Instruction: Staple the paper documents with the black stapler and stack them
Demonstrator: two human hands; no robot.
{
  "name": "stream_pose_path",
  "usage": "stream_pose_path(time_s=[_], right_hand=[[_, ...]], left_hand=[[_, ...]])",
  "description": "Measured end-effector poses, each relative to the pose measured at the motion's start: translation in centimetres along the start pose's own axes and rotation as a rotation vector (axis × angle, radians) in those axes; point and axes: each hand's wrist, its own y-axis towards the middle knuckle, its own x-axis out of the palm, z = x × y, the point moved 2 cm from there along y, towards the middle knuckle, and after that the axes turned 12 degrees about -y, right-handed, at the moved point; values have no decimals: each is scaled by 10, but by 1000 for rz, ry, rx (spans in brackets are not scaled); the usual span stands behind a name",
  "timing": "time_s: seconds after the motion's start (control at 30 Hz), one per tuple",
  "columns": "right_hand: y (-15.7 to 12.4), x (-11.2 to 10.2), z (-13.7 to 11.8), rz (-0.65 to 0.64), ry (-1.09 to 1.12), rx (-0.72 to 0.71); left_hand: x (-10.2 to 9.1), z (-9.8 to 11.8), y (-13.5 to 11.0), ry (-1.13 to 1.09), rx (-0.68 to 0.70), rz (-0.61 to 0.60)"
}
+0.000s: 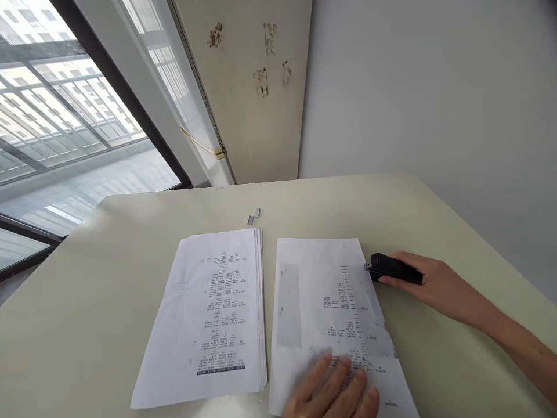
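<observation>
i see the right hand (430, 284) with fingers grasping a black stapler (394, 268), its nose touching the upper right edge of the loose sheets (322, 290) on the tabletop (435, 215). the left hand (335, 392) lies flat, fingers released, on the near end of those sheets. a thicker paper stack (213, 313) lies just beside them, to the left. staple strips (255, 216) lie beyond it.

1. Pale cream flat table (435, 220).
2. Left: thick stack of printed white paper (213, 313).
3. Right: loose printed white sheets (322, 290), with a black plastic stapler (394, 268) touching their edge.
4. Far side: small grey metal strips (254, 216), probably staples.
</observation>
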Motion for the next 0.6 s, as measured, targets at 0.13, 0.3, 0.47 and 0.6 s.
stream_pose_path(time_s=[0.13,0.3,0.47,0.6], right_hand=[[8,-6,-3,-25,6,-29],[23,-11,-8,-58,21,-85],[39,-17,-19,-109,75,-157],[51,-25,-26,-153,122,-232]], left_hand=[[-31,-29,12,-30,-71,-205],[-51,-60,22,122,-256,-297],[-49,-65,9,164,-248,-289],[-51,-68,11,111,-258,-259]])
